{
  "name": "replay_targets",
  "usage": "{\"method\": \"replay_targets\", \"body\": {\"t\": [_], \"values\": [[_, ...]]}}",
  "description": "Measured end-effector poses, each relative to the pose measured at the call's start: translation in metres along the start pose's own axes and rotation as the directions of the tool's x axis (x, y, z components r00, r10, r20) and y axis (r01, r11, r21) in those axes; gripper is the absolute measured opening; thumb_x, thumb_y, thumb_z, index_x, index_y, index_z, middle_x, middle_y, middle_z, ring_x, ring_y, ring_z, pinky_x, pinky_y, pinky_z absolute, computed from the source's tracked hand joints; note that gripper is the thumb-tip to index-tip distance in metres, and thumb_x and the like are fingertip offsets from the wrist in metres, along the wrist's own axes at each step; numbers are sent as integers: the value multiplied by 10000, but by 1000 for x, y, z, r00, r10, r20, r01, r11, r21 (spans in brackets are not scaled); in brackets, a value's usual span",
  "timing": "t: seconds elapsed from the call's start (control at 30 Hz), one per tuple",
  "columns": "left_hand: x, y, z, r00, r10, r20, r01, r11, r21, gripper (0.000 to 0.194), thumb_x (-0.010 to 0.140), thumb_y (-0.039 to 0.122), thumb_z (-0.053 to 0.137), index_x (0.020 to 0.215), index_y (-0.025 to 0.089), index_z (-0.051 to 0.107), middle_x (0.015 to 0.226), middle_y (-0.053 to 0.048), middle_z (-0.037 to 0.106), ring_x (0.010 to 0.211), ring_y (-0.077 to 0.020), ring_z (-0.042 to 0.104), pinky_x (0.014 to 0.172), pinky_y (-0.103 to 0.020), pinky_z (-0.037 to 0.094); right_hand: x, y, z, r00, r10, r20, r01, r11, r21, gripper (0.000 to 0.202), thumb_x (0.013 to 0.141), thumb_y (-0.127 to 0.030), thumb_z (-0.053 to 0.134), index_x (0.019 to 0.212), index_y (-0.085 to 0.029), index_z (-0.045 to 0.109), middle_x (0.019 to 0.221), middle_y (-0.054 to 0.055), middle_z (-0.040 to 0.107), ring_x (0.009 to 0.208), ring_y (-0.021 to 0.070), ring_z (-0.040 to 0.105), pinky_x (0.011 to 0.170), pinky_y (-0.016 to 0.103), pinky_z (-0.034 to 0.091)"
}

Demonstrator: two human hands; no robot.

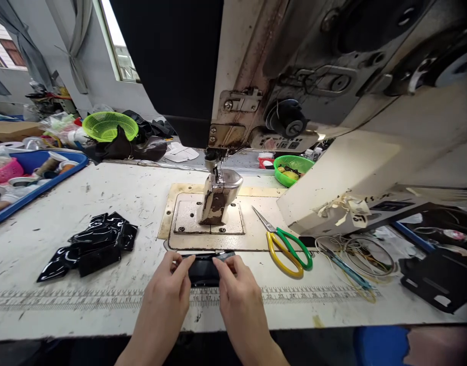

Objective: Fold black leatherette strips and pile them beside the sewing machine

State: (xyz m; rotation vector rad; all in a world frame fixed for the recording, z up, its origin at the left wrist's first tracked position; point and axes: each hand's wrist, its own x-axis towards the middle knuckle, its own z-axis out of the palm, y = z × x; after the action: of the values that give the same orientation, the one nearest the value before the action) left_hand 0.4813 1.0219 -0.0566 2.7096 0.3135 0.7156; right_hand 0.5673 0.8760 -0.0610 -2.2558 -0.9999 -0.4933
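Note:
Between my two hands lies a small black glossy piece of material (pixel 203 272), just in front of the sewing machine's post (pixel 215 203). My left hand (pixel 168 284) pinches its left end between thumb and fingers. On the other end, my right hand (pixel 239 287) has a similar pinch. The piece's upper edge looks folded or doubled, though fingertips hide parts of it. To the left rests a loose pile of shiny black pieces (pixel 98 241). Scissors (pixel 284 244) with one yellow and one green handle lie right of the post, blades shut.
A printed ruler strip (pixel 115 299) runs along the table's front. Blue tray (pixel 65 175) with spools stands left; green baskets (pixel 110 127) sit behind. At right are a blue-handled tool (pixel 351 272), coiled thread and a black flat piece (pixel 439 278). The machine head (pixel 233 112) overhangs the post.

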Motion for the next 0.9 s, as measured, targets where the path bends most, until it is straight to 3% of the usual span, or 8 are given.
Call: {"method": "replay_targets", "body": {"t": [0.1,0.27,0.37,0.43,0.6,0.73,0.9], "values": [[6,12,5,998,17,-65,-16,1000,15,457,974,118,356,1403,213,483,984,-60,645,800,-184,677,609,-272,559,2,-10,6,997,-32,-68,36,998,52,427,974,-45,374,1353,-148,542,897,91,641,746,205,647,628,321,566],[10,14,4,977,121,-173,-108,991,85,372,960,73,396,1272,175,570,1174,-117,698,991,-251,694,773,-372,613,12,-7,2,991,-103,-81,118,972,203,232,1004,-83,461,1118,-200,625,964,73,723,846,199,695,728,320,621],[7,5,2,964,220,-150,-209,974,86,379,967,67,428,1308,164,563,1251,-118,694,1071,-260,684,869,-410,612,11,3,-4,972,-234,-33,236,948,213,302,1006,-66,473,1236,-193,622,1214,99,716,1089,218,689,902,346,629],[5,0,1,960,261,-102,-261,965,8,391,981,73,434,1345,170,538,1236,-99,705,1106,-229,677,906,-373,609,9,10,-7,959,-283,-21,281,935,216,306,998,-57,495,1250,-170,626,1295,122,686,1189,235,661,979,373,612],[5,-7,1,984,164,-65,-174,967,-188,320,1025,185,463,1337,202,533,1213,-70,718,1101,-165,698,908,-269,608,15,19,-10,956,-294,18,271,903,334,243,987,-65,528,1182,-158,638,1270,120,702,1184,206,675,1014,331,592],[5,-13,4,969,230,-85,-241,959,-147,288,1009,173,508,1283,189,596,1326,-95,675,1174,-178,676,981,-284,584,24,27,-12,923,-374,91,329,889,320,359,1011,-86,503,1355,-155,578,1289,105,700,1224,194,654,1045,339,571],[-2,-24,9,931,363,-44,-364,931,-19,413,956,36,506,1343,157,585,1370,-109,649,1297,-216,599,1076,-356,537,22,40,-12,897,-416,148,366,888,279,326,1003,-71,510,1300,-104,642,1389,137,631,1348,218,558,1116,352,514]]}}
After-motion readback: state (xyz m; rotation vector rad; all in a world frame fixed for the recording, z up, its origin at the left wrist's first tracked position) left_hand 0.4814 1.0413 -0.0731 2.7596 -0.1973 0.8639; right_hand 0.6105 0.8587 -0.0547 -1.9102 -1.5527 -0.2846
